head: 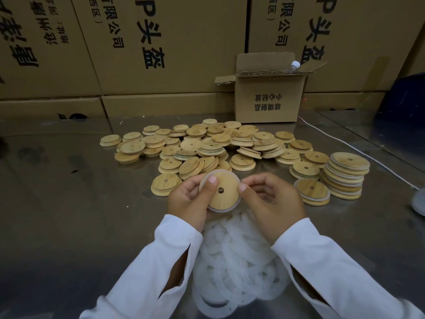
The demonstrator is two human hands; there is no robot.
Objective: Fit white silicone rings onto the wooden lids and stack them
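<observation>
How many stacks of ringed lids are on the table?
2 clearly: a tall stack at the right, a short stack just left of it. Lids behind the short one may also be ringed; unclear.

I hold one wooden lid; dozens of loose lids, two ringed stacks, one ring heap, one carton.

Dim, dark at edges, wide-angle bending, soft.

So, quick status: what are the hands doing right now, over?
Left hand and right hand grip one wooden lid; white silicone ring around its rim. Finished stack at right. Nothing blocking.
</observation>
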